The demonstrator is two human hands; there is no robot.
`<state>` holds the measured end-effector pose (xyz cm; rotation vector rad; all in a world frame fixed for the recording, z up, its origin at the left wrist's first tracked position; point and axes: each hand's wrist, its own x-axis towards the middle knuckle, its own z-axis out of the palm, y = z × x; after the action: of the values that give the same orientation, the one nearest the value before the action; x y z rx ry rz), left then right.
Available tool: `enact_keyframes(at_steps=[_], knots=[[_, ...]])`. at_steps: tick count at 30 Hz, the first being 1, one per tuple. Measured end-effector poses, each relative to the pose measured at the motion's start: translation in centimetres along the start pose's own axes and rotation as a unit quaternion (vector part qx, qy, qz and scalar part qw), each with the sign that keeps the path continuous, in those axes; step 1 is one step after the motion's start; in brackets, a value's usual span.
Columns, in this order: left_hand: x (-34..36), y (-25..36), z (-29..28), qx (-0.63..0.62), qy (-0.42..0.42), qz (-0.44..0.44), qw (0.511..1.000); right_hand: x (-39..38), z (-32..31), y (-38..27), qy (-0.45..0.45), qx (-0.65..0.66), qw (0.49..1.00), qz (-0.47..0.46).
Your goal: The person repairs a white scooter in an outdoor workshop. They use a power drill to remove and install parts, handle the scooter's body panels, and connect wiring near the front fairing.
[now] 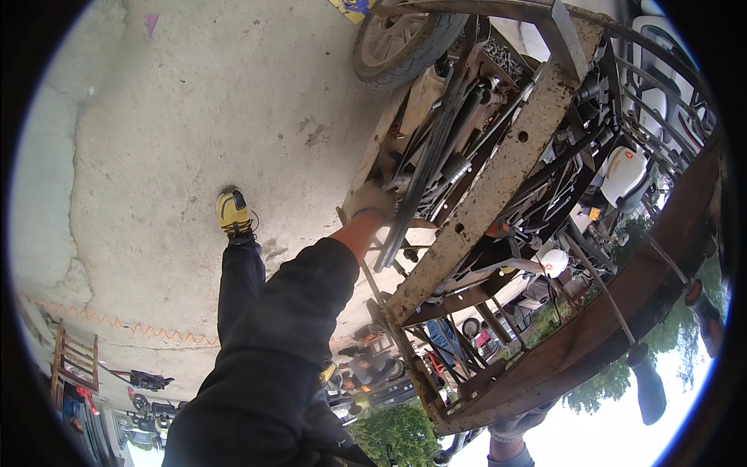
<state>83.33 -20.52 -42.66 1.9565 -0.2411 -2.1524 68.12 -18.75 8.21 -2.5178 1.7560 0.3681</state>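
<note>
My left hand [372, 201], in a pale work glove, reaches into the tool tray [387, 117] of a rusty metal cart. It is beside a bundle of long dark metal bars [428, 159]; its fingers are blurred and partly hidden among the tools, so their grip does not show. Beneath the cart's curved brown rim [537, 366], at the lower right, is my right hand [520, 424], also gloved, with its fingers curled. A shiny metal piece [442, 458] shows to its left; whether the hand holds it is unclear.
A spotted metal beam [498, 187] crosses the cart above loose tools. Two screwdrivers [647, 381] [704, 315] stick out through the rim. A wheel [408, 47] stands at the top. My yellow shoe [233, 212] is on the concrete floor; an orange coiled hose [140, 328] lies beyond.
</note>
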Motion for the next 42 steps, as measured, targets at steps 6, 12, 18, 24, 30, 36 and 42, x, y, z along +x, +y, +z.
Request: enact_keyframes(at_steps=[6,12,18,24,30,36,42], knots=[[-1.2,0.5,1.5,0.062,0.005,0.054,0.997,-0.5,-0.1,-0.2,-0.028,0.053,0.998,0.028],[-1.8,0.7,1.3,0.022,-0.009,0.074,0.997,0.2,-0.2,0.1,-0.029,0.034,0.999,0.001],[-5.3,0.6,-2.1,0.052,-0.03,0.04,0.997,0.9,0.5,-0.6,-0.012,0.011,0.998,-0.054],[-11.5,-2.9,-5.8,0.054,0.008,0.108,0.993,4.3,1.9,-3.6,-0.02,0.169,0.985,0.034],[-16.3,-11.2,-9.4,0.071,0.089,0.222,0.968,6.6,1.7,-5.0,0.039,0.152,0.987,-0.018],[-29.2,-10.4,-15.0,-0.227,0.17,0.197,0.938,6.4,1.0,-4.9,0.073,0.098,0.992,-0.02],[-46.1,-6.8,-15.5,-0.181,0.278,0.341,0.88,5.8,-1.9,-5.6,0.023,0.123,0.992,0.019]])
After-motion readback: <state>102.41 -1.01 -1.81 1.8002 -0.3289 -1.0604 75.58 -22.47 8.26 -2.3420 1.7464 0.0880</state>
